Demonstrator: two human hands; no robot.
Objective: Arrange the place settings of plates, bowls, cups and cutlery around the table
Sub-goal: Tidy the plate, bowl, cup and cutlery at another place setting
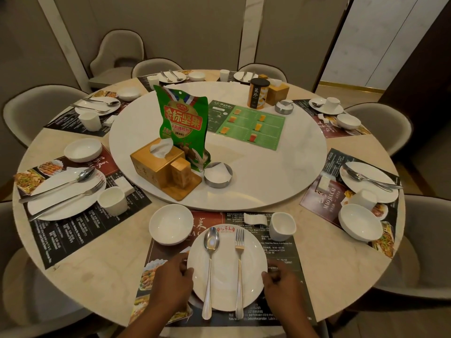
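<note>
Count at the round table (102,264): seven place settings visible, each on a printed placemat. Seven plates, seven bowls and seven cups could be made out. The far-right plate carried a cup and one piece of cutlery, type not clear. Each of the other six plates carried cutlery laid across it.

On the white turntable (268,172): two wooden tissue boxes, two small metal dishes, one green snack bag (181,125), one black-lidded canister (258,93), one green drinks menu (249,125).

Nearest setting: the plate (225,276) sat on its placemat (288,252) at the table's near edge. One spoon (210,267) lay on the plate's left half and one fork (239,267) on its right half, side by side, handles toward the person and overhanging the near rim. One bowl (170,224) stood up and left of the plate, one cup (282,226) up and right, with a small white rest (256,218) just beside the cup.

Hands: the left hand (170,281) gripped the plate's left rim, fingers curled at the edge. The right hand (280,286) gripped the right rim likewise. The plate lay directly between the two hands, flat on the mat.
</note>
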